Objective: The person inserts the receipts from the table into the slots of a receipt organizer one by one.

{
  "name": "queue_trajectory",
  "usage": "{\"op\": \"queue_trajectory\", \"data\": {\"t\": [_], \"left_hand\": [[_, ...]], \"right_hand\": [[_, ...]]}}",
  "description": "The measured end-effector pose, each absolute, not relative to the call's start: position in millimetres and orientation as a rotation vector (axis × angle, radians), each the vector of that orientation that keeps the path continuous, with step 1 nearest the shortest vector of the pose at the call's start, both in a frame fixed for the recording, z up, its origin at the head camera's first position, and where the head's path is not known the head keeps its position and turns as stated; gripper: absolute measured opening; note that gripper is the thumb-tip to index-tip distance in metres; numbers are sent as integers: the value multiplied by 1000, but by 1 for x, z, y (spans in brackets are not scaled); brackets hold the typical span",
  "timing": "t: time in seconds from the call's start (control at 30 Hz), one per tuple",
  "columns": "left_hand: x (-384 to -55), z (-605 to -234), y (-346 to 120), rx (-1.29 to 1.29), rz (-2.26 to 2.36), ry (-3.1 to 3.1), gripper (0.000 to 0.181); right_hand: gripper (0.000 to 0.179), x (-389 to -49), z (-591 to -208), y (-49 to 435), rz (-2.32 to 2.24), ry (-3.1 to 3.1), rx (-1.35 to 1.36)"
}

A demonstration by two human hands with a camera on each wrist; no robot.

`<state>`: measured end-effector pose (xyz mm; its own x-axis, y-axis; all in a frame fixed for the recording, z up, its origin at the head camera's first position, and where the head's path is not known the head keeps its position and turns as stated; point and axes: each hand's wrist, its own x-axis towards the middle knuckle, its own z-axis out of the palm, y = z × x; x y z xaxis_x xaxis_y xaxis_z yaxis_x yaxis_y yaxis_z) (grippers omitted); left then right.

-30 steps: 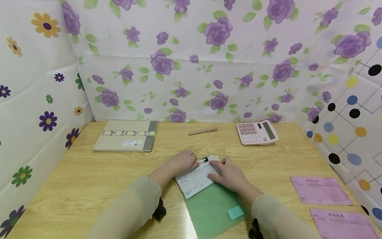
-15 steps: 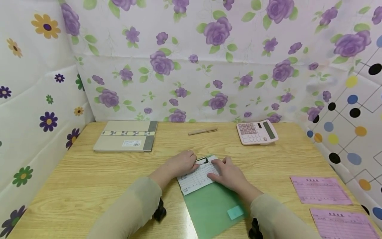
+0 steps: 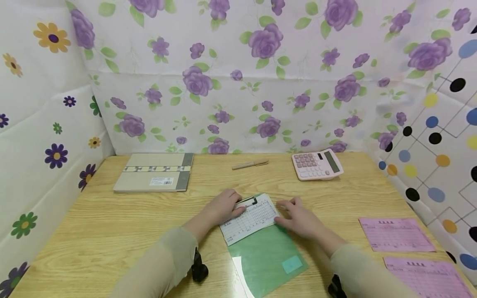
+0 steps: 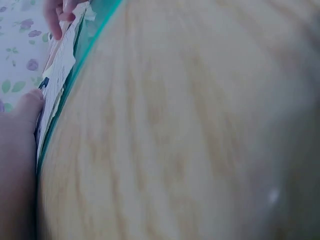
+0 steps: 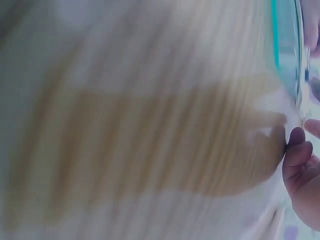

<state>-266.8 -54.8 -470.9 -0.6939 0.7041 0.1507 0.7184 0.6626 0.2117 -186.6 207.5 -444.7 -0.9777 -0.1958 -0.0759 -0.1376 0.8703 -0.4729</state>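
A green translucent clip folder (image 3: 261, 256) lies slanted on the table, a pale blue label near its lower right corner. Printed white slips (image 3: 246, 221) cover its upper part, beneath a metal clip (image 3: 250, 201) with a black end. My left hand (image 3: 220, 208) grips the folder's upper left edge at the clip, thumb on top; its other fingers partly hide the clip. Beside the slips' right edge is my right hand (image 3: 299, 217), holding nothing, fingers loosely bent and thumb tip close to the paper corner. In the left wrist view the slips (image 4: 62, 62) look stacked in layers.
Two pink printed slips (image 3: 396, 235) lie at the right. Toward the back are a beige album-like book (image 3: 154, 171), a tan pen (image 3: 249, 164) and a pink calculator (image 3: 316, 165). Patterned cloth walls (image 3: 223, 82) border the table (image 3: 149, 231).
The slips turned slightly and slid up under the clip. My right hand has come off the paper and moved right. The left hand stays at the clip.
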Motion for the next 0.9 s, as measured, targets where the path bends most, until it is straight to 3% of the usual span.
{"op": "queue_trajectory", "data": {"t": [0.53,0.9], "left_hand": [[-267,-469,-57,-1192,-429,-2817,42],[-267,-470,-58,-1192,-429,-2851,44]], "right_hand": [[67,-184,-415,336,-574,2980,-123],[75,-160,-424,436,-459,2987,14]]}}
